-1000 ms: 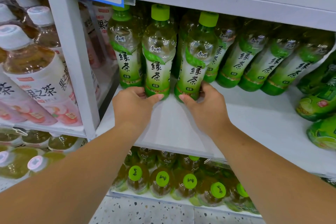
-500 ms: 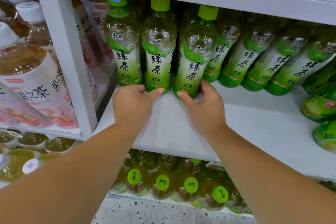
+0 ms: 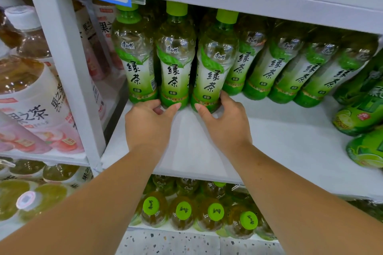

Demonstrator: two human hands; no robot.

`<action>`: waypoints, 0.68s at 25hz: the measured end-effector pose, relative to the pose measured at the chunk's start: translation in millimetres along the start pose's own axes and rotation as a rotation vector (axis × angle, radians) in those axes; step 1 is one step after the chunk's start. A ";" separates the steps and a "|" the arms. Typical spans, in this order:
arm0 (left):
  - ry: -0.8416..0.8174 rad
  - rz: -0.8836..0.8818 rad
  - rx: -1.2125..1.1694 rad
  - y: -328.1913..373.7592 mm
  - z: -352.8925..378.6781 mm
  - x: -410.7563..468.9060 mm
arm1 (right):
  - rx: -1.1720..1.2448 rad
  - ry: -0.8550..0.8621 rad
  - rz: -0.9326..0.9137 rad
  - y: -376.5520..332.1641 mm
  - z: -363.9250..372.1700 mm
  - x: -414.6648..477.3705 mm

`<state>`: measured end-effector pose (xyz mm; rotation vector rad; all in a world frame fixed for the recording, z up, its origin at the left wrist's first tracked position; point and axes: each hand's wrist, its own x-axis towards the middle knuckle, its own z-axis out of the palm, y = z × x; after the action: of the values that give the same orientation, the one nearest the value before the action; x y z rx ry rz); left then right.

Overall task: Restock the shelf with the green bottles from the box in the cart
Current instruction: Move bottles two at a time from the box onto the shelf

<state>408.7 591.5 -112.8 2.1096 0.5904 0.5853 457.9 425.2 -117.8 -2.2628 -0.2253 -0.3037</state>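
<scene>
Head view: left hand (image 3: 148,128) grips the second bottle (image 3: 175,72), right hand (image 3: 226,128) the third bottle (image 3: 213,72), by their bases; the shelf (image 3: 269,141) shows near space yet to fill.

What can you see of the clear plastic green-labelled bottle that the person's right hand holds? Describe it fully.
The clear plastic green-labelled bottle has a lime-green screw cap, pale drink inside and a green-and-white wrap with black Chinese characters. It stands on the white shelf, third from the left in the front row. The right hand grips its base, thumb on the right, forefinger across the front.
</scene>
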 end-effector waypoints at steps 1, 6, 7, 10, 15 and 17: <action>-0.007 0.017 0.018 -0.8 0.1 0.6 | -0.015 0.001 0.008 -1.2 -0.4 -1.5; -0.080 -0.080 -0.074 -1.1 0.3 3.8 | 0.032 -0.083 0.116 -8.2 -6.7 0.3; -0.118 -0.132 -0.127 0.1 -1.4 4.4 | 0.075 -0.108 0.147 -11.6 -8.7 0.2; -0.278 -0.297 -0.269 5.6 -13.0 5.6 | 0.129 -0.075 0.315 -24.0 -17.0 -7.5; -0.549 -0.378 -0.249 28.1 -55.1 -19.7 | 0.258 -0.020 0.620 -45.7 -45.6 -50.7; -0.597 -0.367 -0.208 34.3 -78.8 -34.5 | 0.280 -0.084 0.650 -62.2 -65.3 -73.1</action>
<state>341.8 600.3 -49.3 1.7911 0.5209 -0.1852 362.6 411.2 -53.1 -1.9460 0.4009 0.1594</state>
